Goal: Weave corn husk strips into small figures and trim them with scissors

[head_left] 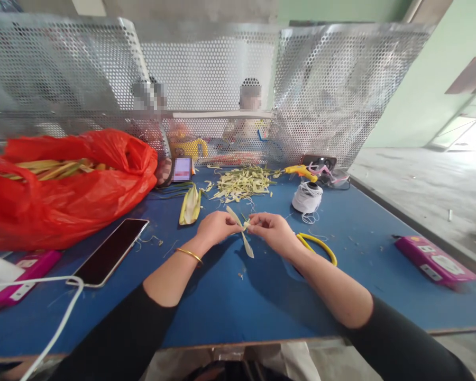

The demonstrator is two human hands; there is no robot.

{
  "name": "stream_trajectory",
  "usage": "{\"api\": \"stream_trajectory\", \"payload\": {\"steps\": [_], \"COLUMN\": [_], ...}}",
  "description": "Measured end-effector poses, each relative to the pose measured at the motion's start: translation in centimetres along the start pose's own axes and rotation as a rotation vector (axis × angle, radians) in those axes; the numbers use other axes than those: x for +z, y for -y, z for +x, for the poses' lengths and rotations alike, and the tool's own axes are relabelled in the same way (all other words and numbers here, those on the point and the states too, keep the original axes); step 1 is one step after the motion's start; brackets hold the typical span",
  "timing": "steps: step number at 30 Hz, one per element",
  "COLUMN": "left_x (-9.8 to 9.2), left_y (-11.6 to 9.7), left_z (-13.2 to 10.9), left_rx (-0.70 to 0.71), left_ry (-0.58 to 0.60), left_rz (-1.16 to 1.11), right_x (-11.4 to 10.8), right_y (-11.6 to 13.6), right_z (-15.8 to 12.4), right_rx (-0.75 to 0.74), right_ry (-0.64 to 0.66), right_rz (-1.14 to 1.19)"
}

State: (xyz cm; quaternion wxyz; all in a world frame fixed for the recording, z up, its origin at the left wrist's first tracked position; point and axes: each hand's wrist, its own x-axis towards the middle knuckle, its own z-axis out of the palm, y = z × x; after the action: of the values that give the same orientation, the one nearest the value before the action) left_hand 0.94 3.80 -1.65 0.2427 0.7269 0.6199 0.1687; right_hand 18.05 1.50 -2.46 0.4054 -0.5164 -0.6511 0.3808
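Both hands meet over the middle of the blue table. My left hand [219,226], a gold bangle on its wrist, pinches a pale yellow-green leaf strip [247,247] near its middle. The strip runs slantwise, its ends sticking out above and below the fingers. Closed at the same spot, my right hand [267,228] grips the strip with thumb and fingertips; a small pale bit shows there, too small to name. Just beyond lies a pile of cut leaf pieces [244,184]. Left of it rests a bundle of yellow-green leaves [190,205]. A yellow loop-shaped handle [319,244] is partly hidden by my right forearm.
A red plastic bag [138,182] of long leaves fills the left side, near a phone [109,251] and white cable [69,312]. At right are a white thread spool [307,198], yellow glue gun [301,171] and magenta power strip [436,259]. A perforated metal screen [206,69] stands behind.
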Motion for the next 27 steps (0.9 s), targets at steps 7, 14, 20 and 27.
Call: {"api": "stream_trajectory", "payload": {"steps": [7,14,20,27], "left_x": [1.4,0.4,-0.7,-0.6], "left_y": [-0.4,-1.4,-1.6,-1.7], "left_z": [-0.2,-0.6,-1.0,-1.0], "left_rx": [0.039,-0.044,-0.055,-0.037], "left_ry": [-0.037,0.103,0.175,0.146], "left_rz": [-0.192,-0.854,-1.042,-1.021], "right_x": [0.2,-0.8,-1.4,-1.3], "right_y": [-0.3,0.9,1.8,1.7], "right_z": [0.3,0.3,0.2,0.3], "right_rx": [-0.056,-0.115,-0.046,0.059], "right_ry": [0.005,-0.02,0.034,0.063], "right_rz": [-0.021,0.303,0.549,0.699]}}
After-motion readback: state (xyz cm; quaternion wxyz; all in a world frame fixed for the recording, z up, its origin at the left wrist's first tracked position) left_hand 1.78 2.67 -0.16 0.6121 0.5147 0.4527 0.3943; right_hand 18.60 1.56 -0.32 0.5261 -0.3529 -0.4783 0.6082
